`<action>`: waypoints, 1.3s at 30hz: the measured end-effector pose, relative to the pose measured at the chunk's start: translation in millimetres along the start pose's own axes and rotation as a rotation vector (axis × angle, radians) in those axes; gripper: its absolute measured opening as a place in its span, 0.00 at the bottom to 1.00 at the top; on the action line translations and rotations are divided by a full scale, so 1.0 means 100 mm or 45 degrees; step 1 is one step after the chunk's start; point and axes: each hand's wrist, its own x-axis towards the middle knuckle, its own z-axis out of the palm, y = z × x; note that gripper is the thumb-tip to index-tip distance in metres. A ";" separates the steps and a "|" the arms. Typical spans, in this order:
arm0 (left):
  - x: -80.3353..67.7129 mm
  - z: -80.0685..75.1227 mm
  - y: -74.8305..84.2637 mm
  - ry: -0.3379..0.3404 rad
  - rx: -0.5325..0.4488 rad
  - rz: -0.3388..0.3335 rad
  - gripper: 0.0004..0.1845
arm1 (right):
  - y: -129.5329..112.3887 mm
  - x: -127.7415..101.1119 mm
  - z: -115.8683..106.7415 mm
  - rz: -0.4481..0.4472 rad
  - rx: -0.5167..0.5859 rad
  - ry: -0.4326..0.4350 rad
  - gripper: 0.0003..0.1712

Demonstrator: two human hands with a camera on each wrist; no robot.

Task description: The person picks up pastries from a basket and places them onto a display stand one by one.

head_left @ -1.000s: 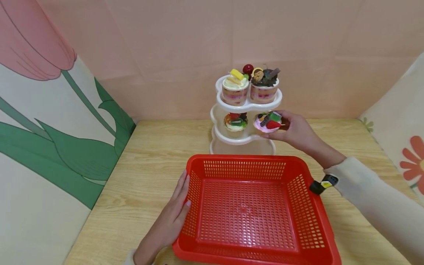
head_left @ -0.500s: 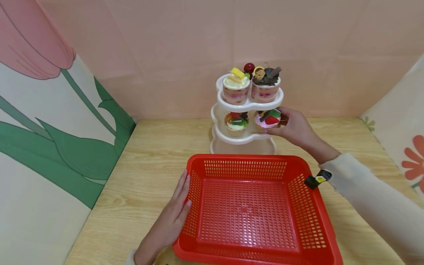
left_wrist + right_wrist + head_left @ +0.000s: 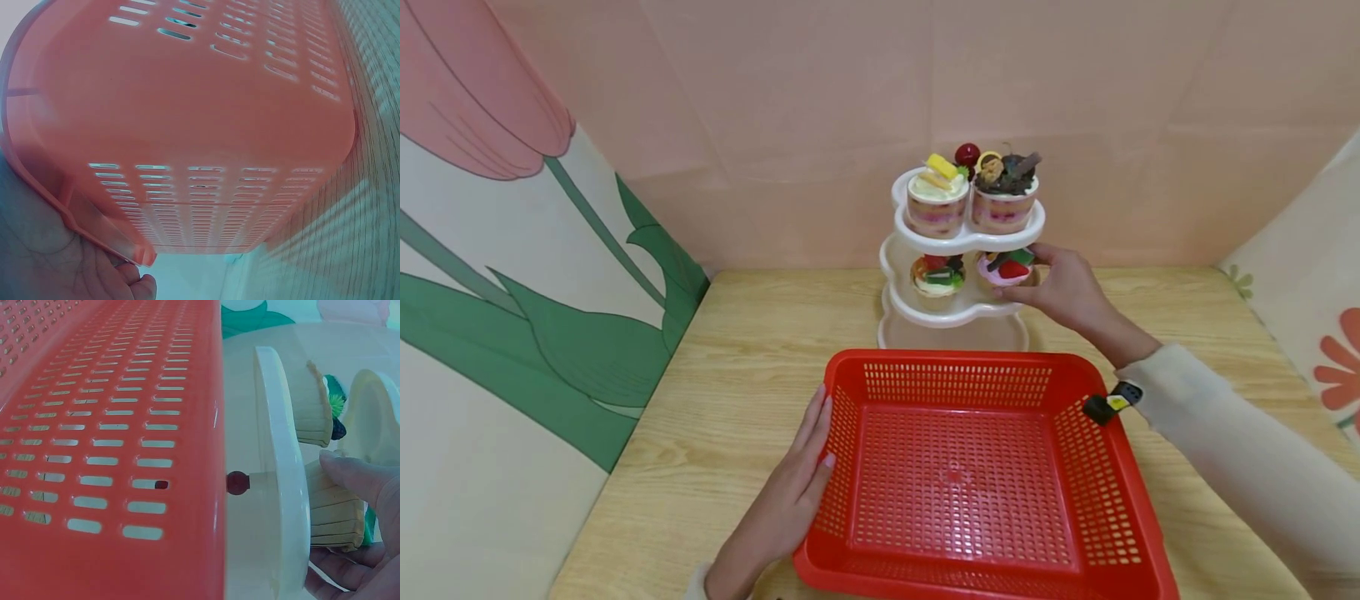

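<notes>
Holding the pink cupcake (image 3: 1006, 270) on the stand's middle tier (image 3: 955, 312), my right hand (image 3: 1060, 292) pinches it; left hand (image 3: 790, 492) rests flat against the empty red basket (image 3: 970, 475). Four desserts remain shelved, none transferred.

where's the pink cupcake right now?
Head view: the pink cupcake sits on the middle tier of the white stand, right of the other cupcake, held by the right hand.
</notes>
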 end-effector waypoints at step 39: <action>0.02 -0.04 0.00 -0.003 0.049 -0.013 0.38 | 0.09 -0.14 -0.08 0.022 0.221 -0.134 0.40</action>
